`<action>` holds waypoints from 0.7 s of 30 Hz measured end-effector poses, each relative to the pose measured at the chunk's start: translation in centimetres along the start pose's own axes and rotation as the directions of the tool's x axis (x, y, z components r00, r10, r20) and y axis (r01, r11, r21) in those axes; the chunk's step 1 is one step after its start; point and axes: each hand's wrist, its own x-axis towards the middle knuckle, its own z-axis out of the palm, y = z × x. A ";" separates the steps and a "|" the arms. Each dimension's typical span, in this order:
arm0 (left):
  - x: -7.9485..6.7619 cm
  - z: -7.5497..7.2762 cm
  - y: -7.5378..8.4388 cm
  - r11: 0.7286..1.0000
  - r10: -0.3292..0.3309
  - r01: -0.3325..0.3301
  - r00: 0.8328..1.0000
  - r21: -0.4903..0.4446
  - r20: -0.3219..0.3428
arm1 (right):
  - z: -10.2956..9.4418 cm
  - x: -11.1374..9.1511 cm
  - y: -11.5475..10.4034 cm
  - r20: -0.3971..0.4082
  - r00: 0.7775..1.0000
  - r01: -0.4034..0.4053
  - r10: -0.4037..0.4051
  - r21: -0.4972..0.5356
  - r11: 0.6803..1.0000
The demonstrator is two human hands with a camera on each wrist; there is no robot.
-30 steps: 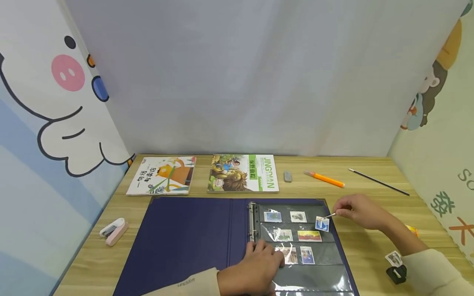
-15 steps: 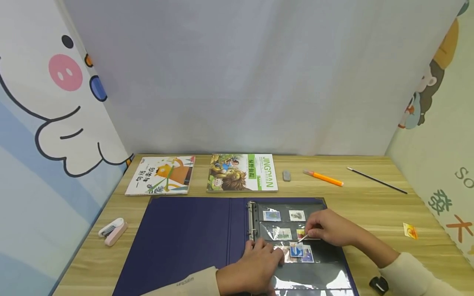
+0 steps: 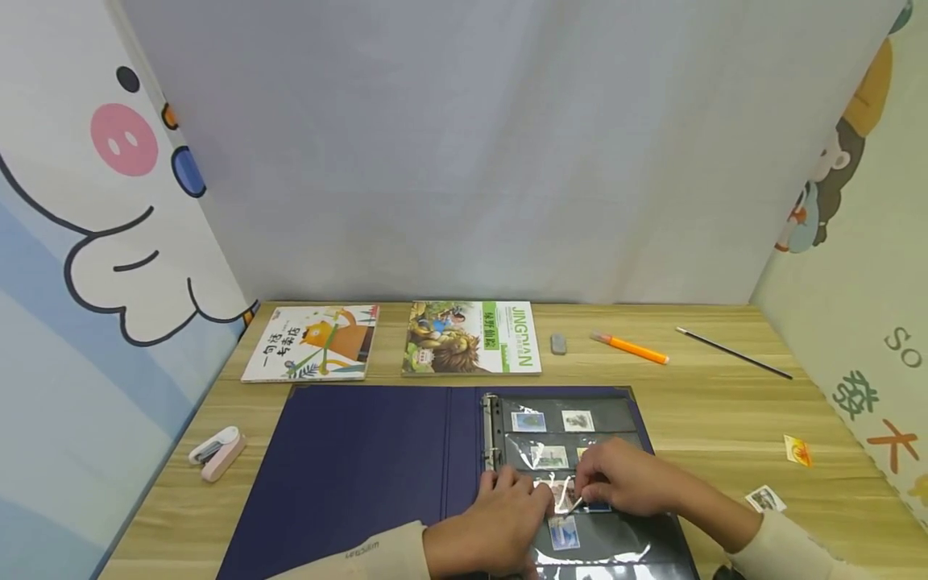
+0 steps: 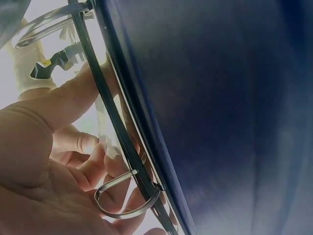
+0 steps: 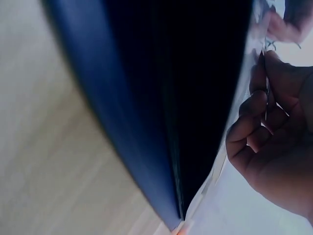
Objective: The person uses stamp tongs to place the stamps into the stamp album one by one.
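An open navy ring-binder stamp album [image 3: 370, 467] lies on the table, its right side bearing a dark page [image 3: 616, 415] of clear pocket strips with several stamps. My right hand [image 3: 627, 479] pinches slim metal tweezers [image 3: 575, 507] between thumb and fingers; the tweezers [image 5: 267, 93] also show in the right wrist view. At their tip is a blue stamp [image 3: 564, 533], overlapping the fourth pocket row, just below the row with a brownish stamp [image 3: 558, 490]. My left hand [image 3: 500, 519] rests on the page's left part beside the rings [image 4: 128, 196], fingertips near that brownish stamp.
Loose stamps lie right of the album: an orange-yellow one [image 3: 798, 450] and a grey-white one [image 3: 765, 499]. Behind the album are two picture books [image 3: 312, 344], an eraser [image 3: 557, 344], an orange pen [image 3: 631, 348] and a thin black stick [image 3: 734, 353]. A stapler [image 3: 217, 453] sits left.
My right hand has carried the blue stamp in the tweezers from the page's upper right edge leftward and down to the fourth row. My left hand has stayed on the page.
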 end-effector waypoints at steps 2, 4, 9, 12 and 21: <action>0.0 0.0 0.0 1.000 0.002 -0.002 1.000 -0.001 0.000 | 0.3 0.0 -0.3 0.001 1.000 0.031 -0.031 -0.011 0.999; 0.0 0.0 0.0 1.000 0.003 -0.003 1.000 -0.004 -0.002 | 0.5 0.0 -0.5 0.002 0.998 0.059 -0.059 -0.018 0.998; -0.1 0.1 -0.1 1.000 0.006 -0.006 1.000 -0.008 -0.010 | 0.7 0.0 -0.7 -0.002 0.995 0.097 -0.097 -0.038 0.995; -0.1 0.1 -0.2 1.000 0.012 -0.012 1.000 -0.011 -0.010 | 0.8 0.1 -0.6 -0.005 0.994 0.111 -0.111 -0.049 0.993; -0.1 0.1 -0.2 1.000 0.019 -0.019 1.000 -0.014 -0.009 | -0.9 -0.5 0.9 0.005 0.998 0.065 -0.065 -0.005 0.998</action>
